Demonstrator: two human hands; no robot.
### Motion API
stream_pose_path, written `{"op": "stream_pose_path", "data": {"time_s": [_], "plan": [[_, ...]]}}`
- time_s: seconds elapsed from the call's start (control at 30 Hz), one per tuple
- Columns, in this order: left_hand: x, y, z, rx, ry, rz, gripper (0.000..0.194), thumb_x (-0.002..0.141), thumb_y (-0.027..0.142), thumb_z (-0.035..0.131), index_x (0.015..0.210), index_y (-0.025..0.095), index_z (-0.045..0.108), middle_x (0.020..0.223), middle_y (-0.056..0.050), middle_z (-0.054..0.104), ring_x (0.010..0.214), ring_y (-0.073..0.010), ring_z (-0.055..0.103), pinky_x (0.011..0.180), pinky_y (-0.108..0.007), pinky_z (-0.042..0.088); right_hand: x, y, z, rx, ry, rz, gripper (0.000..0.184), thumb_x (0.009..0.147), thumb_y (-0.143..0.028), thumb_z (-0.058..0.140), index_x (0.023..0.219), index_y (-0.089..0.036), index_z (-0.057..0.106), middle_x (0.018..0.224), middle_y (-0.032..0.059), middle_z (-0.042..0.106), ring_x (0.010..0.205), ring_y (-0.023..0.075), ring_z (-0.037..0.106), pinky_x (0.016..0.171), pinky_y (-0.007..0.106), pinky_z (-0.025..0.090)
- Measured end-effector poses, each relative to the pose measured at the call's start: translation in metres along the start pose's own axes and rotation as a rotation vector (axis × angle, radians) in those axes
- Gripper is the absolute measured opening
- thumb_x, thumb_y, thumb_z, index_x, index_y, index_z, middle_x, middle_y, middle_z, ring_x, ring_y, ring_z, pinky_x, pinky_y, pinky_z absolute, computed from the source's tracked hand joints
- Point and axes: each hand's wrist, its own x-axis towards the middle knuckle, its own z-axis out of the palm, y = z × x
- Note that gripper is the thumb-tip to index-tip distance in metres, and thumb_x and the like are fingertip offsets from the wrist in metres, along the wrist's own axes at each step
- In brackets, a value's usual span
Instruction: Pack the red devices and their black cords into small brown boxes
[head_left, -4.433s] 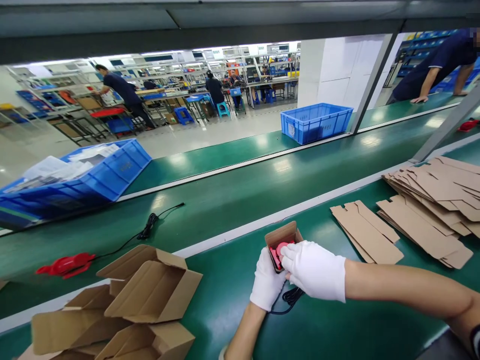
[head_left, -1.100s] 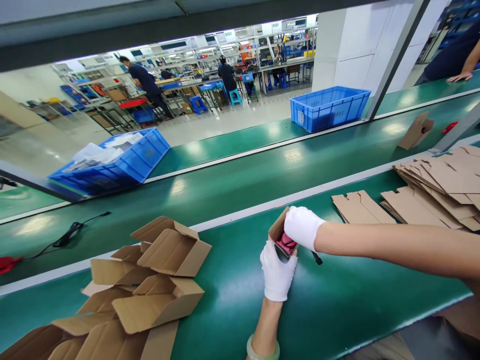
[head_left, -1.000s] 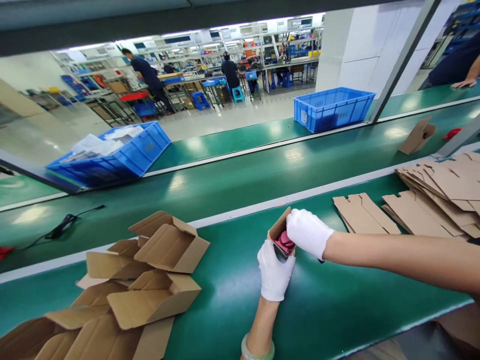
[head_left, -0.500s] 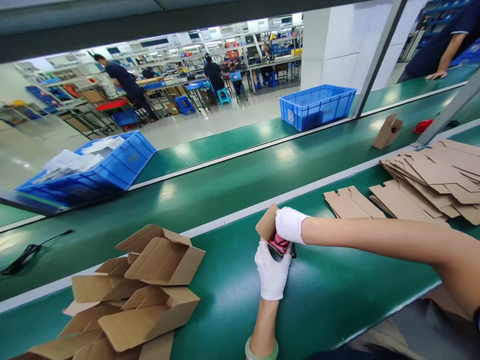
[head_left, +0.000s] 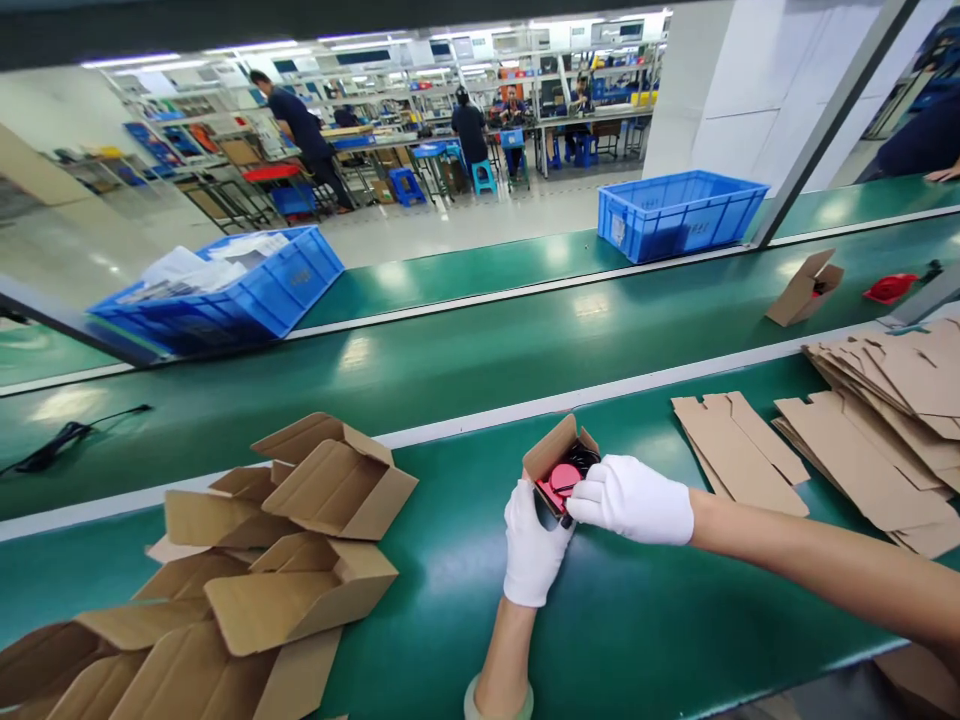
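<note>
My left hand [head_left: 534, 545], in a white glove, is wrapped round a small open cardboard box [head_left: 553, 447] held over the green work surface. Inside the box sits a red device with a round top [head_left: 564, 478], and a coiled black cable [head_left: 582, 458] is bunched beside it. My right hand [head_left: 634, 497], also gloved, reaches over the box's right edge with its fingers pinched together. A dark end of the cable shows just under these fingertips. The fingers partly cover the device and the near edge of the box.
Several open cardboard boxes [head_left: 300, 590] are piled on the left. Flat cardboard blanks [head_left: 862, 450] lie on the right. The conveyor belt [head_left: 480, 345] carries a box [head_left: 802, 288], a red device [head_left: 891, 288] and a black cable [head_left: 56, 445]. Two blue crates [head_left: 682, 215] stand beyond it.
My right hand has drawn back from the box's far side to its near right edge. The cable that hung outside now shows coiled inside. A filled box has appeared on the belt since the earliest frame.
</note>
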Motion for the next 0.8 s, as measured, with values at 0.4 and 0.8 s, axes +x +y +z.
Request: {"op": "stream_pose_path", "data": {"time_s": [0.4,0.8], "plan": [[0.003,0.000,0.001,0.050,-0.008,0.116,0.063,0.078,0.038,0.062,0.132,0.015,0.038,0.113,-0.015,0.053,0.106,-0.0286,0.053,0.092,-0.045,0.045,0.050,0.003,-0.021,-0.166,-0.487,-0.070,0.010,0.081,-0.006,0.052,0.083,-0.010,0.061,0.083,0.0125,0.061,0.074,0.0266,0.057,0.056,0.034,0.037],[0.001,0.000,0.003,-0.035,-0.041,0.043,0.062,0.075,0.036,0.065,0.129,0.016,0.041,0.112,-0.014,0.055,0.108,-0.0288,0.053,0.091,-0.043,0.047,0.033,0.019,-0.004,-0.021,-0.290,-0.124,0.009,0.086,-0.011,0.052,0.087,-0.013,0.061,0.081,0.0088,0.063,0.070,0.0228,0.058,0.056,0.031,0.037]]}}
